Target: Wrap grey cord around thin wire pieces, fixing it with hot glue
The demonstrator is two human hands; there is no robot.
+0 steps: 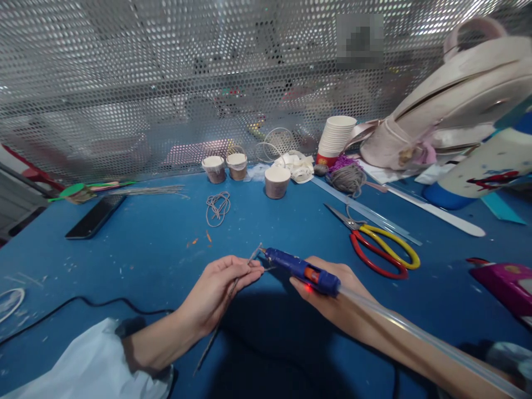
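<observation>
My left hand [226, 285] pinches a thin grey cord-like strand [211, 342] between thumb and fingers. One end of the strand pokes up past the fingertips, and the other hangs down below the palm. My right hand [332, 285] is wrapped around a blue hot glue gun [286, 261] with a small red light lit on it. A long clear glue stick [399, 318] runs out of its back. The gun's nozzle is at the strand's upper end; whether they touch I cannot tell. Nearby lies a loose coil of grey cord [218, 209].
Three wrapped paper cups [277, 184] stand toward the back, near a stack of white cups [336, 136] and grey yarn [347, 178]. Scissors [374, 241] and clear glue sticks [361, 208] lie right. A phone [96, 216] lies left. A perforated metal screen [166, 111] borders the blue table.
</observation>
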